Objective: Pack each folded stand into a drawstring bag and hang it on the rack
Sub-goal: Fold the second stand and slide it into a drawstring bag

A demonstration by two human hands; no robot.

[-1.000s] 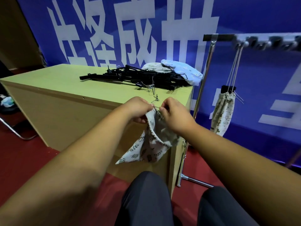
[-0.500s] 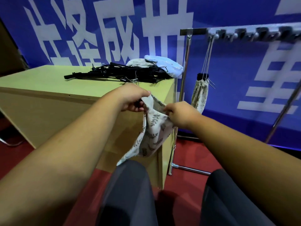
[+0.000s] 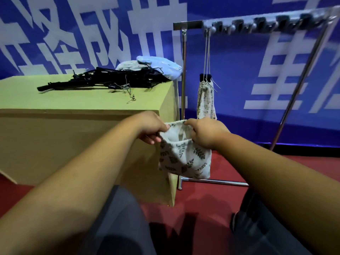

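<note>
A leaf-print bag (image 3: 184, 161), apparently empty and hanging limp, is held open at centre frame, just off the near right corner of the tabletop (image 3: 55, 100). Its rim is pinched on one side by the left hand (image 3: 152, 128) and on the other by the right hand (image 3: 204, 133). Each grip is narrow and closed on cloth, with the mouth stretched between them.

Right of centre, one hung bag (image 3: 206, 103) is suspended by its cords from a peg at the left end of the rack (image 3: 257, 24), with black ends poking from its neck. The other pegs along the bar appear bare, though they are blurred.

In the upper left, a tangled pile of black stands (image 3: 110, 80) is seen on the tabletop, with spare bags (image 3: 160, 65) heaped behind it at the far right corner. The number of stands cannot be told.

The task is judged barely begun. One stand has been bagged and hung, and a second bag is made ready. The pile is yet to be packed, drawn shut and hung.
</note>
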